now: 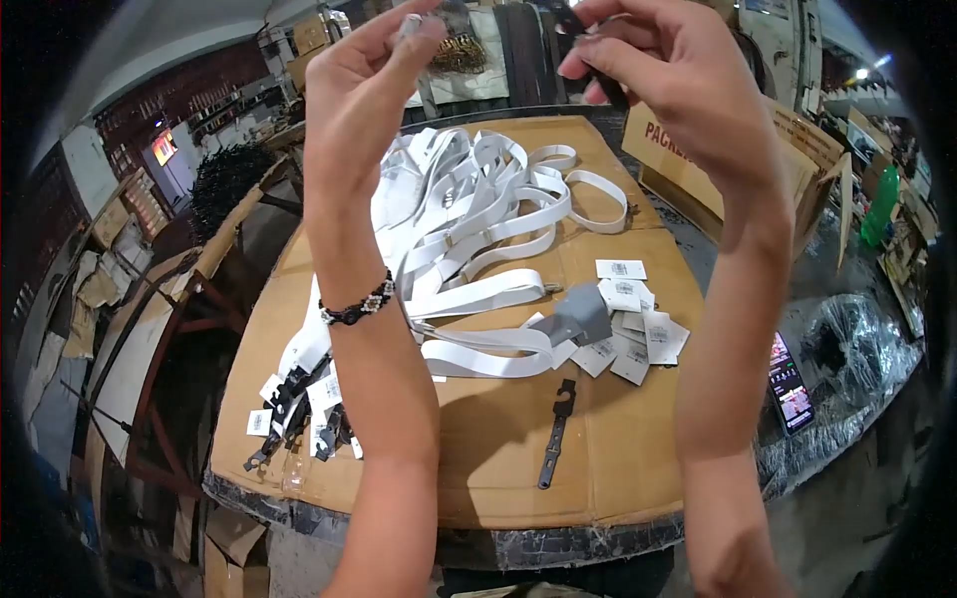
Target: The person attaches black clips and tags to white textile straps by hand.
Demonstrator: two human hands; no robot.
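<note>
Both hands are raised at the top of the view. My left hand (pixel 374 70) is closed in a pinch, with a small pale piece at the fingertips that I cannot make out. In my right hand (pixel 658 70) the fingers are closed on a black plastic hanger strip (pixel 610 92). Another black strip (pixel 556 439) with a hook-shaped end lies on the cardboard below. White belts (pixel 488 229) are heaped across the middle. Barcode tags (pixel 648 334) lie to the right around a grey piece (pixel 583 312). Black strips with white tags (pixel 314 419) sit bunched at the front left.
Flattened cardboard (pixel 478 468) covers the table. An open carton (pixel 688 169) stands at the back right. A phone (pixel 792 384) lies on the right beside clear plastic wrap (pixel 857 344), with a green bottle (pixel 881 204) beyond. Black bristly material (pixel 227 184) sits at the left.
</note>
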